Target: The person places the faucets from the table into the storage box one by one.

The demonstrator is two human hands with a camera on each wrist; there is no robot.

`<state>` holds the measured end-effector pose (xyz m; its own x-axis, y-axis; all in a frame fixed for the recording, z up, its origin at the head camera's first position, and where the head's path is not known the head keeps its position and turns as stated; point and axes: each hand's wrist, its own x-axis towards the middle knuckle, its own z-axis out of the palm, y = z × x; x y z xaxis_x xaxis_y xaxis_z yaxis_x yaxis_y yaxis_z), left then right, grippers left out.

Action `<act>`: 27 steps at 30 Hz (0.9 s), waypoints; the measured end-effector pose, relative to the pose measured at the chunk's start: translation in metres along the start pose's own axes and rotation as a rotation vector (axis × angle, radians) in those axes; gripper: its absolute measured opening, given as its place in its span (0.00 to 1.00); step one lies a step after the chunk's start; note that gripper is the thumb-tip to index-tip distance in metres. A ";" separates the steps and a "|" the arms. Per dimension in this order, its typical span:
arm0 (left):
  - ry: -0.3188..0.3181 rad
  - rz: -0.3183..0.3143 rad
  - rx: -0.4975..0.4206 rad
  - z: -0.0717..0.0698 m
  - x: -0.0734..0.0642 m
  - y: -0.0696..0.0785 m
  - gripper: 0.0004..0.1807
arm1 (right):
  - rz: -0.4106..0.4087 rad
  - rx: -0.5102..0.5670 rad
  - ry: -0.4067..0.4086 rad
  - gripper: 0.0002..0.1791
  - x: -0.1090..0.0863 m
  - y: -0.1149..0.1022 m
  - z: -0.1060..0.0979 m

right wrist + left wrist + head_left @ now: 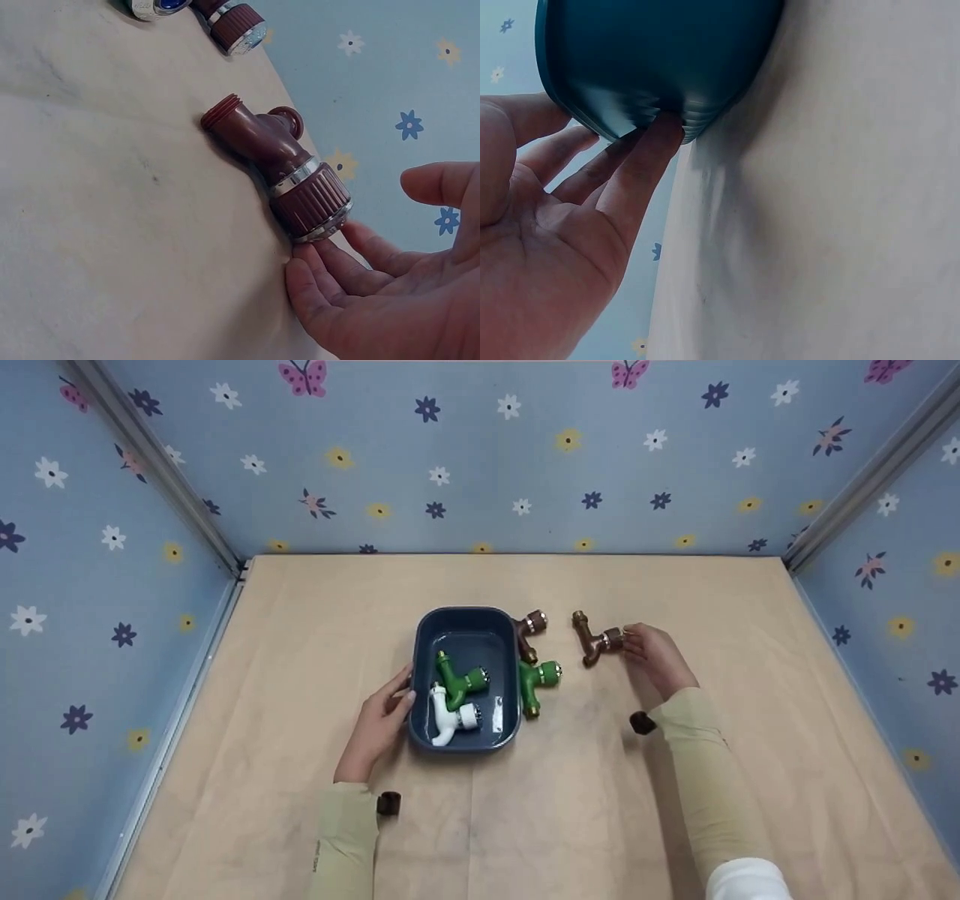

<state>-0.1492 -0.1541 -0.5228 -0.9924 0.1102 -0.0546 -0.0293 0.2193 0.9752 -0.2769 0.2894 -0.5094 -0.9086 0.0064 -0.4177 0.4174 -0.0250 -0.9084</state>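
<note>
A dark blue plastic basin [466, 616] holds a green tap [455, 684] and a white tap [444, 724]. Against its left wall rest the fairly straight fingers of my left hand [379, 725]; in the left wrist view, fingertips [664, 131] touch the basin's outside [652, 60]. On the right, a brown tap [592, 640] lies on the table, its ribbed knob [311, 201] towards my right hand [658, 660]. The right fingers are right at the knob's end, with the thumb [439, 185] held apart in the right wrist view.
Just beyond the basin's right wall lie another brown tap [533, 623] and another green tap [534, 684], both partly hidden by the basin. A beige cloth [315, 607] covers the table. Blue floral panels [480, 457] enclose its back and sides.
</note>
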 end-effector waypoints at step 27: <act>0.044 0.042 0.016 0.002 0.005 -0.018 0.26 | -0.059 -0.107 0.000 0.24 -0.001 0.006 0.002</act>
<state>-0.1531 -0.1556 -0.5413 -0.9970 0.0769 -0.0042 0.0137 0.2308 0.9729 -0.2737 0.2872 -0.5140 -0.9316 0.0051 -0.3636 0.3628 0.0818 -0.9283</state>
